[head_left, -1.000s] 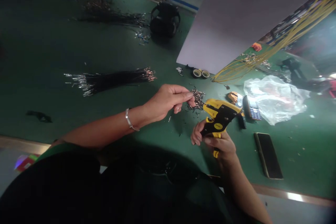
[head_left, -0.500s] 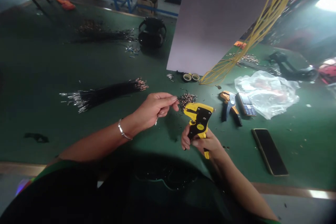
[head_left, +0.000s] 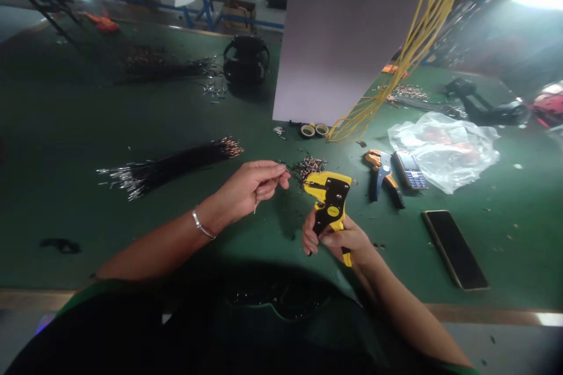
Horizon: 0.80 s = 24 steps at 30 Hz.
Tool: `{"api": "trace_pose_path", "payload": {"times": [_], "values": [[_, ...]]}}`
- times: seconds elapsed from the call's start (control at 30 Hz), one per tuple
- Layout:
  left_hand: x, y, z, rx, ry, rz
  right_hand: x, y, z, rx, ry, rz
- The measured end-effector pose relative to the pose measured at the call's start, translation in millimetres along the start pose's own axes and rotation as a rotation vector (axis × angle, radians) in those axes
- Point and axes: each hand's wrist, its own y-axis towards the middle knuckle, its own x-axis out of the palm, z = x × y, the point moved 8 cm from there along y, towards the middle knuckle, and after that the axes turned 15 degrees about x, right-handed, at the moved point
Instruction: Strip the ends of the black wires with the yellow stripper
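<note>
Wire [head_left: 288, 171], thin and dark, sits pinched in the left hand [head_left: 246, 188]; the right hand [head_left: 338, 238] grips a yellow-and-black pistol-shaped stripper [head_left: 336, 199]; feeding straight probably works best.

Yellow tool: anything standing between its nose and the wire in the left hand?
Nothing visible stands between the wire in the left hand and the yellow tool. The heap of clippings behind that gap appears to lie on the table below.

Bare counter [head_left: 53, 140] lies open left of the black wire bundle [head_left: 176, 165], but straight ahead the yellow tool [head_left: 333, 196], clippings heap [head_left: 313, 164] and pale panel [head_left: 334, 41] obstruct passage, with pliers [head_left: 386, 171] and smartphone [head_left: 455, 249] crowding the right.
</note>
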Motion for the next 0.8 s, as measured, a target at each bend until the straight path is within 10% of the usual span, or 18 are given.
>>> {"api": "trace_pose_path", "payload": {"times": [0.8], "values": [[-5.8, 3.1, -3.9, -0.031, 0.0, 0.015, -0.5, -1.1, 5.6, 0.002, 0.001, 0.014]]}}
